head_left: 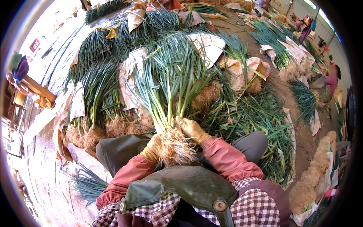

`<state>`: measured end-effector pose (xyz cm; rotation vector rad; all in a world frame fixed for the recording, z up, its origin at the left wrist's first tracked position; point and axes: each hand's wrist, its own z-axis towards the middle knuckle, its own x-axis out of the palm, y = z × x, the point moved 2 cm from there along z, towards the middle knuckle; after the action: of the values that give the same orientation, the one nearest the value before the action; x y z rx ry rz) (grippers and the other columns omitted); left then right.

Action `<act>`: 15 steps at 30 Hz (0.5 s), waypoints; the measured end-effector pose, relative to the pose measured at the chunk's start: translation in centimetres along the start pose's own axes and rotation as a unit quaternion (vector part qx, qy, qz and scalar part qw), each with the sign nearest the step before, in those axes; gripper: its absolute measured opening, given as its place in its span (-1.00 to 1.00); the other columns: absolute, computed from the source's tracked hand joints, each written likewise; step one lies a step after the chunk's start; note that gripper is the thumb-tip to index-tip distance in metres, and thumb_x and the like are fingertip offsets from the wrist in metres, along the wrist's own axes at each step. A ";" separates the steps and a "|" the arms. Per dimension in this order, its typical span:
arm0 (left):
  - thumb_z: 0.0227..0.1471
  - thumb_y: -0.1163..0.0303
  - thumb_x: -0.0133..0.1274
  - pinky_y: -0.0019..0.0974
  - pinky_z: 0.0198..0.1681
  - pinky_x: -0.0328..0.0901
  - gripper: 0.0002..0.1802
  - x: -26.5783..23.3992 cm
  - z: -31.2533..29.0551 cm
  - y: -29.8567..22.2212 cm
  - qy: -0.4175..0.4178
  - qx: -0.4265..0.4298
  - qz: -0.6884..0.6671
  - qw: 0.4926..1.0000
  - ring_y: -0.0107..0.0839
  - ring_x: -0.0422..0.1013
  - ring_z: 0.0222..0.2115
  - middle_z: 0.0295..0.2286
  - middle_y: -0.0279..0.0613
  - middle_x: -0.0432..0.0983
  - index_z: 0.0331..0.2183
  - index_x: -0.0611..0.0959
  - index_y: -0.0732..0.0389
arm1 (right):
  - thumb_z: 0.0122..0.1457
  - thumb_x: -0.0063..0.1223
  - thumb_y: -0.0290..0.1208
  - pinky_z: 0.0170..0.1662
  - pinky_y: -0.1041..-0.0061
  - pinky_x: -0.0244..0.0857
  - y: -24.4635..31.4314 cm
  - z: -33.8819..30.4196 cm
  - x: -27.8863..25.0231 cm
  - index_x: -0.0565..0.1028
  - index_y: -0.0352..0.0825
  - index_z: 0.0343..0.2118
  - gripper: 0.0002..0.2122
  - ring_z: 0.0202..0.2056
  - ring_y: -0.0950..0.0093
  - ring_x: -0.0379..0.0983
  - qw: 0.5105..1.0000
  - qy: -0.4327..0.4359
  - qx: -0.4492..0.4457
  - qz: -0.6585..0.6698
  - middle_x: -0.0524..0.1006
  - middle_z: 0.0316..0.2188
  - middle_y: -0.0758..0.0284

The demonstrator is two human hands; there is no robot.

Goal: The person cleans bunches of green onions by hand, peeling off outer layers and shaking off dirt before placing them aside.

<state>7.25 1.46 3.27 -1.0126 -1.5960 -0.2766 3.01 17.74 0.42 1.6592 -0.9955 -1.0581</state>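
Just above my lap stands a bunch of green onions (162, 96), leaves spread away from me and pale, shaggy roots (176, 148) toward me. My left hand (152, 148), in a yellow glove, is closed around the root end from the left side; the roots partly hide its fingers. My right hand (192, 129), gloved the same way, grips the pale stalks on the right, just above the roots. An olive-green apron (189, 183) covers my lap beneath the bunch.
More rooted green onions (100, 85) lie to the left and ahead, with tan cloth pieces (206, 46) among them. Loose green leaves (261, 125) heap on the right. Beyond a dirt strip lie further bundles (310, 179), and a person (332, 81) sits at the far right.
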 end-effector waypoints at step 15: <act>0.01 0.23 -0.12 -0.02 -0.05 0.20 -0.51 10.7 1.0 -3.1 0.028 -0.030 0.031 0.999 -0.09 0.33 -0.19 -0.17 0.04 0.36 -0.03 0.32 0.27 | 0.00 0.00 -0.21 -0.22 0.36 0.31 11.4 4.5 -4.9 0.29 -0.51 -0.13 -0.53 -0.35 0.31 0.39 0.643 0.145 -0.126 0.742 0.42 -0.35 0.15</act>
<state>4.76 5.12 13.56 -1.0890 -1.5119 -0.3095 -4.45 18.05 11.24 0.3016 -1.3929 0.2324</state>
